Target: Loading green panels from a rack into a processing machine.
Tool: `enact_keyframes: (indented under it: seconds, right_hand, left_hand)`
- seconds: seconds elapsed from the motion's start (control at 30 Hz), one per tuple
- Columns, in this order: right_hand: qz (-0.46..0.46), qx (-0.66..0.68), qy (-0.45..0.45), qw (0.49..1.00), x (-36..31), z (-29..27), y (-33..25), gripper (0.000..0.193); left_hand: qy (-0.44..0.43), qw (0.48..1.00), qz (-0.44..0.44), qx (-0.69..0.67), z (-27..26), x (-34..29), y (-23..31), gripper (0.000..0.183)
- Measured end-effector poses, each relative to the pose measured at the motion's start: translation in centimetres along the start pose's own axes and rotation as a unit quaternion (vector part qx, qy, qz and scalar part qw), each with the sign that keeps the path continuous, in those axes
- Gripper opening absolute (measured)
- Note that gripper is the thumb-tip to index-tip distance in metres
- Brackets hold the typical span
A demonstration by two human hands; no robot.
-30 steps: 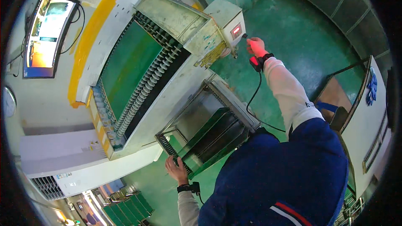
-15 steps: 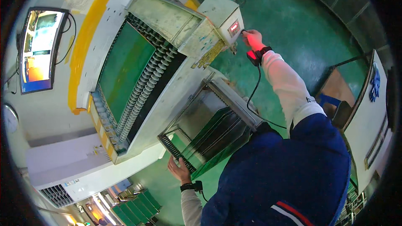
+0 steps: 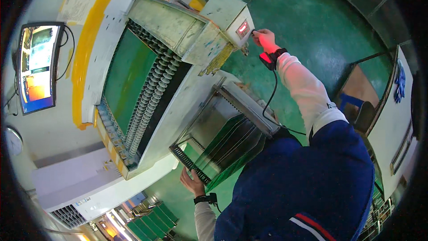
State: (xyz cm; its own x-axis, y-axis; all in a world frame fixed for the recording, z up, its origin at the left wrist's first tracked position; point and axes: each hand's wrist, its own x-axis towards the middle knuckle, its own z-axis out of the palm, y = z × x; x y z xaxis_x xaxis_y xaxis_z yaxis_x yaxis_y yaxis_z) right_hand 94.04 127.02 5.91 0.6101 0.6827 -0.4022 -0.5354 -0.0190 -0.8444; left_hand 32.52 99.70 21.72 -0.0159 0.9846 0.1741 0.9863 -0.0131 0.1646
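At the upper right my right hand (image 3: 265, 39) reaches out to a pale metal control box (image 3: 238, 27) with a lit red display. Its fingertips are closed on a small dark knob (image 3: 253, 31) on the box's side. Lower down, my left hand (image 3: 192, 183) grips the toothed bar (image 3: 189, 163) at the edge of a metal rack. Several dark green panels (image 3: 229, 151) stand in slots in this rack (image 3: 245, 107). Beside it, a large green panel (image 3: 129, 71) lies in a machine, along rows of grey rollers (image 3: 154, 102).
A monitor (image 3: 38, 67) hangs on the wall at the left. A white table (image 3: 394, 125) at the right bears blue gloves (image 3: 399, 82). From the device on my right wrist, a black cable (image 3: 266, 111) hangs across the rack's corner. More green panels (image 3: 154, 221) stand at the lower left.
The view has shifted slightly, so the machine and monitor sit a little differently in the picture. Both hands keep their places on the knob and the rack.
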Motion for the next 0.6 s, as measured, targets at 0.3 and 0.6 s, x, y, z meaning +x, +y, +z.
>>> enact_keyframes:
  seconds: [0.3, 0.6]
  right_hand:
    - [0.016, -0.002, -0.011, 1.000, -0.2, 0.0, -0.3, 0.023]
    - [-0.002, -0.031, -0.005, 1.000, -1.2, 0.3, -1.0, 0.023]
  left_hand:
    - [-0.002, 1.000, -0.002, -0.024, -0.3, -0.2, 0.5, 0.044]
    - [-0.002, 1.000, 0.005, -0.014, -0.4, -0.2, 0.6, 0.044]
